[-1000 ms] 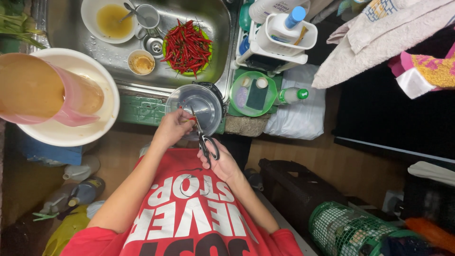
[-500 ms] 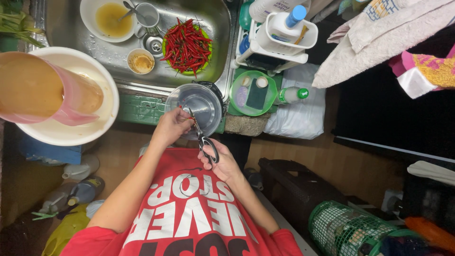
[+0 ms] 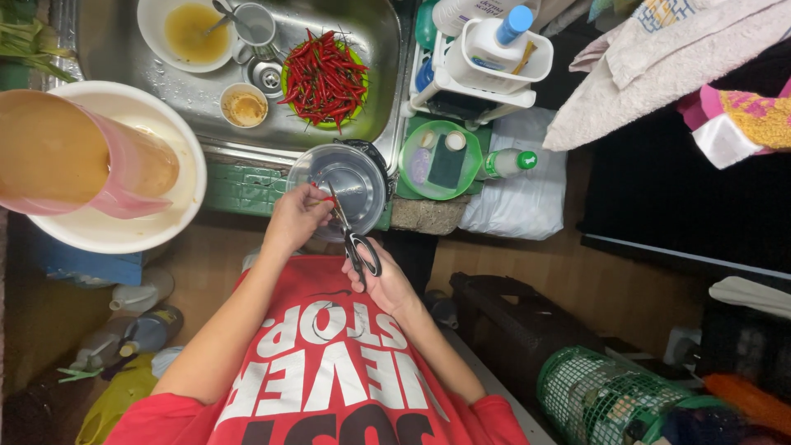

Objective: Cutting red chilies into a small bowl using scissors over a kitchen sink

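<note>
Snipping-ready scissors [image 3: 353, 233] in right hand [image 3: 387, 284], chilli [image 3: 328, 199] in left hand [image 3: 297, 218]

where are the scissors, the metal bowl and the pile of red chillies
scissors [image 3: 360, 245], head view, on the black handle loops
metal bowl [image 3: 362, 180], head view, on its bare inner wall
red chillies [image 3: 323, 77], head view, middle of the pile in the sink

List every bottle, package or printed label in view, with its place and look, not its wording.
White bottle with blue cap: upright in the white rack right of the sink.
Small bottle with green cap: lying beside the green bowl.
White plastic bag: under that bottle.
Red shirt: white lettering.
</note>
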